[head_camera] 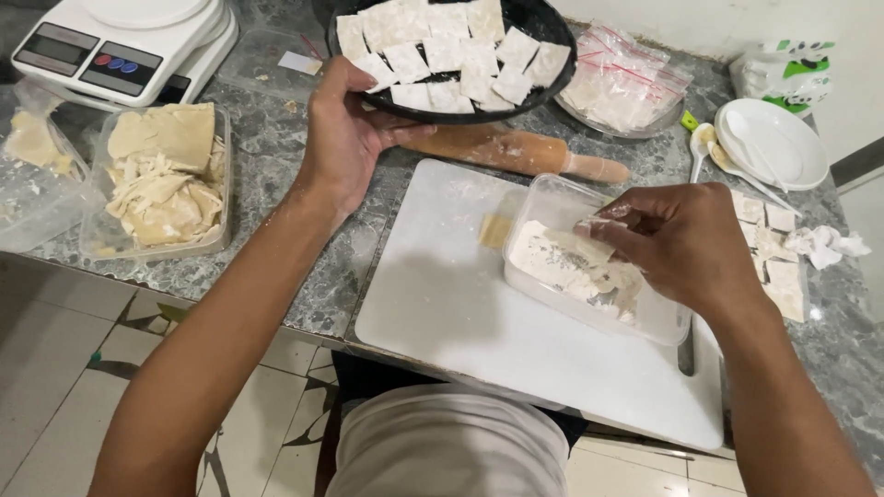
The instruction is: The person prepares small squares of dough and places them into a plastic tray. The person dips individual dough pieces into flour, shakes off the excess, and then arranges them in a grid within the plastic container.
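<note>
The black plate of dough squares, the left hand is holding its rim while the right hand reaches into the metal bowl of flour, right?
Not quite: the right hand reaches into a clear plastic container of flour, not a metal bowl. The head view shows it. The left hand does hold the black plate.

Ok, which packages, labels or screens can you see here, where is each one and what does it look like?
Kitchen scale: far left corner of the counter, white, with a grey display strip and small round red and blue buttons.
Zip bags: behind the rolling pin, a heap of small clear bags with red seal lines, on a round tray.
Packet: far right by the wall, white, crumpled, with green markings, behind the white plate.
</note>
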